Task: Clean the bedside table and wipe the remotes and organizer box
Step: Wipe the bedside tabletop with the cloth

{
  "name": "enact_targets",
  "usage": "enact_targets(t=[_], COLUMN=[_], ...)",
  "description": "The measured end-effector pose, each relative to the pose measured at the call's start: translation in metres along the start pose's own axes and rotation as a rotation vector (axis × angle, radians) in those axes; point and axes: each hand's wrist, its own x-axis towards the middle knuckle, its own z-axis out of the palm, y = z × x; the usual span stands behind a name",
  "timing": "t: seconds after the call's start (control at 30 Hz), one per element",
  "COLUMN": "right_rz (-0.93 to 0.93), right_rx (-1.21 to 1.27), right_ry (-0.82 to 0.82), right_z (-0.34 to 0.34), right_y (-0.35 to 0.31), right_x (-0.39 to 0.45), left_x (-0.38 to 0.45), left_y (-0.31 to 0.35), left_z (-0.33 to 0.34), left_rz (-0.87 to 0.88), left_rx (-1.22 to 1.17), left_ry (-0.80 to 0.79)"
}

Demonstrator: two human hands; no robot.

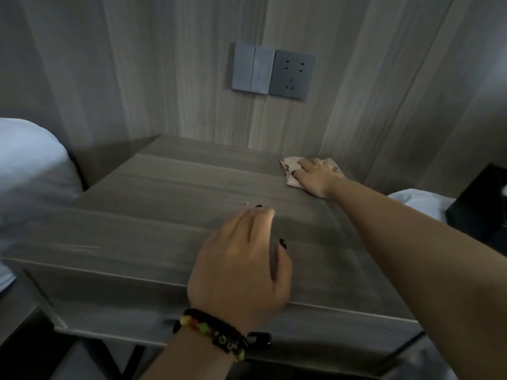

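Wood-grain bedside table top is what I'm wiping, so I'd keep my right hand flat, fingers spread, pressing the cloth at the far right corner, sweeping overlapping strokes toward my left hand, resting relaxed near the front edge.
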Motion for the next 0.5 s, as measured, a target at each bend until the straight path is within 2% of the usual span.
enact_targets(t=[0.13,0.37,0.5], right_rz=[-0.018,-0.341,-0.428], right_rx=[0.054,0.08,0.131], right_ry=[0.003,0.02,0.043], right_z=[-0.003,0.002,0.003], right_y=[-0.034,-0.058,-0.061], right_x=[-0.003,-0.075,-0.128], left_x=[0.0,-0.004,-0.005], left_y=[-0.001,-0.006,-0.018], left_z=[-0.001,-0.007,-0.026], left_rz=[0.018,0.085,-0.11], left_rx=[0.007,-0.132,-0.345], left_ry=[0.019,0.061,0.082])
